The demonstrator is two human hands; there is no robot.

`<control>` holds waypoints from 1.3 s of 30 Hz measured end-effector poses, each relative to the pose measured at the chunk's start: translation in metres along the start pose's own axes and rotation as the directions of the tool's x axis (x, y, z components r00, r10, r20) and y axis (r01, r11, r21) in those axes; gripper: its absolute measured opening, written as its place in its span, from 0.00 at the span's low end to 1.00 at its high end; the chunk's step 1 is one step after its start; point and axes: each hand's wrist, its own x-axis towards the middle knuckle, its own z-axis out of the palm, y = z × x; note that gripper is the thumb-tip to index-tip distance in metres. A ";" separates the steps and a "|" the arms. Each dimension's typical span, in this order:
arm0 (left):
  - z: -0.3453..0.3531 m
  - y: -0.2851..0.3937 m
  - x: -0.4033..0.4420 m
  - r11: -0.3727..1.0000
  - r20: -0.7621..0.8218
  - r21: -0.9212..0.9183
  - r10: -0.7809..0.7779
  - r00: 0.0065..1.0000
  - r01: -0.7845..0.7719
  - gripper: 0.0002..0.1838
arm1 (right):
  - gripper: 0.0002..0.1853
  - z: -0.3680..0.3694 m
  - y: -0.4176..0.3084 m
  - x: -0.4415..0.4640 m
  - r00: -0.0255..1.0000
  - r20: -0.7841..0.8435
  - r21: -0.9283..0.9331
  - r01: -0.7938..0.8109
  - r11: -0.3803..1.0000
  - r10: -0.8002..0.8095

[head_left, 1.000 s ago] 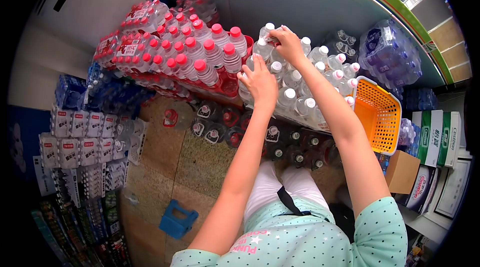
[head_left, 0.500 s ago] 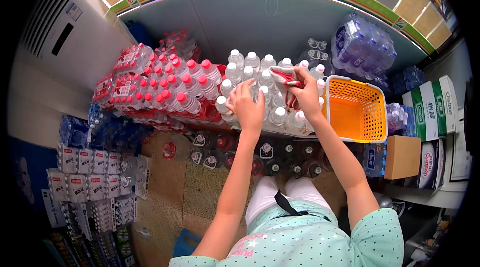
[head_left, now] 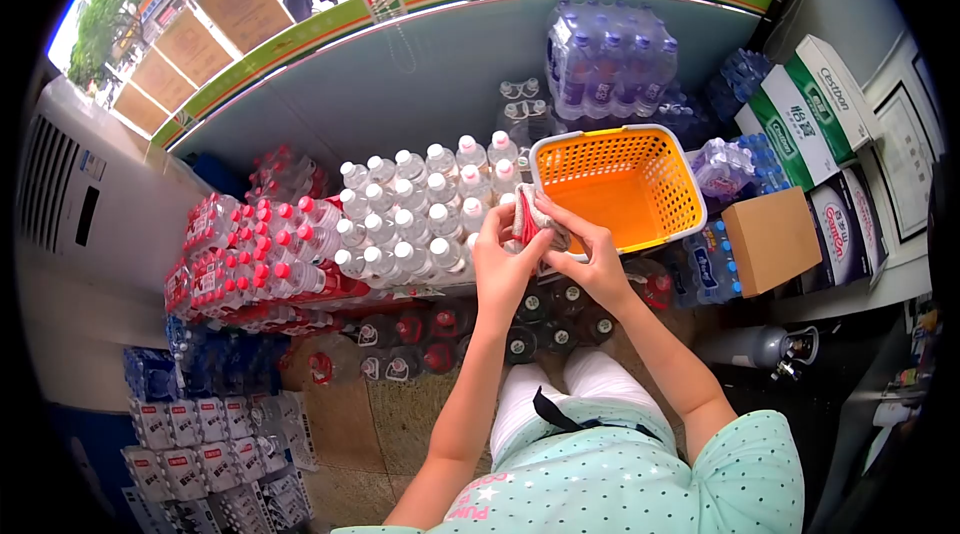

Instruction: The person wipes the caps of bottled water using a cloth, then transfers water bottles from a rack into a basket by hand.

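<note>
A folded red and grey cloth (head_left: 528, 218) is held between both hands, near the left rim of an orange basket (head_left: 625, 189) with a pale edge. My left hand (head_left: 505, 259) grips the cloth from the left, its fingers closed. On the other side my right hand (head_left: 590, 259) has its fingers bent round the cloth, in front of the basket's lower left corner. Rows of clear bottles with white caps (head_left: 410, 224) stand just left of my hands.
Red-capped bottle packs (head_left: 250, 254) lie at the left. Dark bottles (head_left: 435, 334) stand on the floor below. Behind the basket is a purple-tinted bottle pack (head_left: 610, 64). A cardboard box (head_left: 772, 241) and a gas cylinder (head_left: 750, 346) are at the right.
The view has turned right. Both hands have moved from above the white-capped bottles to the basket's side. My left hand has joined my right on the cloth.
</note>
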 end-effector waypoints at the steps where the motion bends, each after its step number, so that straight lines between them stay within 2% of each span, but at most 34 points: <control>1: 0.011 0.001 -0.001 0.998 0.045 -0.050 -0.036 0.998 0.038 0.26 | 0.32 -0.015 0.001 -0.006 1.000 -0.018 0.016 -0.022 1.000 0.023; 3: 0.037 0.001 -0.006 0.981 0.139 -0.142 -0.109 0.984 0.129 0.27 | 0.32 -0.043 0.002 -0.021 0.996 -0.052 0.051 -0.070 0.996 0.073; 4: 0.050 0.003 -0.009 0.975 0.169 -0.156 -0.132 0.977 0.159 0.28 | 0.32 -0.055 0.001 -0.026 0.995 -0.088 -0.024 -0.053 0.998 0.051; 7: 0.090 -0.016 -0.010 0.987 0.218 -0.113 -0.084 0.972 0.111 0.29 | 0.31 -0.091 0.000 -0.045 0.985 -0.151 -0.126 -0.099 0.987 0.080; 8: 0.103 -0.031 -0.007 0.998 0.223 -0.055 -0.016 0.975 0.029 0.32 | 0.28 -0.101 0.004 -0.051 0.980 -0.197 -0.148 -0.062 0.987 0.031; 11: 0.140 -0.037 -0.011 0.999 0.270 0.004 -0.035 0.962 0.036 0.35 | 0.25 -0.139 0.013 -0.070 0.956 -0.244 -0.014 -0.173 0.985 0.164; 12: 0.152 -0.032 -0.012 0.998 0.303 0.034 -0.058 0.951 0.050 0.34 | 0.22 -0.151 0.016 -0.076 0.948 -0.279 -0.005 -0.160 0.987 0.152; 15: 0.189 -0.054 -0.010 0.996 0.338 0.059 0.037 0.941 -0.060 0.31 | 0.20 -0.191 0.017 -0.087 0.935 -0.299 0.006 -0.198 0.980 0.191; 16: 0.202 -0.061 -0.009 0.999 0.329 0.045 0.012 0.944 -0.029 0.30 | 0.18 -0.205 0.020 -0.090 0.931 -0.310 0.015 -0.200 0.980 0.194; 19: 0.235 -0.072 0.000 0.962 0.353 0.212 0.088 0.931 -0.171 0.31 | 0.18 -0.245 0.032 -0.092 0.928 -0.353 -0.008 -0.127 0.992 0.116; 20: 0.247 -0.074 0.003 0.984 0.359 0.153 0.036 0.933 -0.097 0.31 | 0.19 -0.258 0.039 -0.092 0.919 -0.368 -0.005 -0.156 0.988 0.143; 23: 0.274 -0.088 0.013 0.953 0.404 0.244 0.066 0.912 -0.177 0.35 | 0.20 -0.292 0.055 -0.088 0.900 -0.399 0.064 -0.163 0.985 0.175; 26: 0.303 -0.099 0.018 0.760 0.354 0.514 0.234 0.905 -0.398 0.36 | 0.20 -0.315 0.078 -0.077 0.889 -0.426 0.126 -0.126 0.984 0.169; 29: 0.319 -0.107 0.027 0.646 0.360 0.634 0.240 0.902 -0.425 0.36 | 0.19 -0.330 0.094 -0.063 0.881 -0.440 0.174 -0.104 0.979 0.172; 30: 0.325 -0.122 0.035 0.600 0.329 0.655 0.321 0.888 -0.460 0.30 | 0.18 -0.335 0.102 -0.058 0.885 -0.433 0.171 -0.106 0.980 0.171; 31: 0.330 -0.132 0.040 0.575 0.312 0.676 0.344 0.886 -0.461 0.28 | 0.18 -0.339 0.105 -0.054 0.888 -0.426 0.168 -0.109 0.980 0.172; 36: 0.346 -0.164 0.058 0.470 0.282 0.716 0.481 0.830 -0.516 0.16 | 0.16 -0.354 0.126 -0.050 0.904 -0.423 -0.139 -0.141 0.980 0.070; 39: 0.353 -0.182 0.054 0.397 0.341 0.719 0.513 0.788 -0.570 0.13 | 0.16 -0.368 0.145 -0.067 0.934 -0.357 -0.332 -0.125 0.935 -0.002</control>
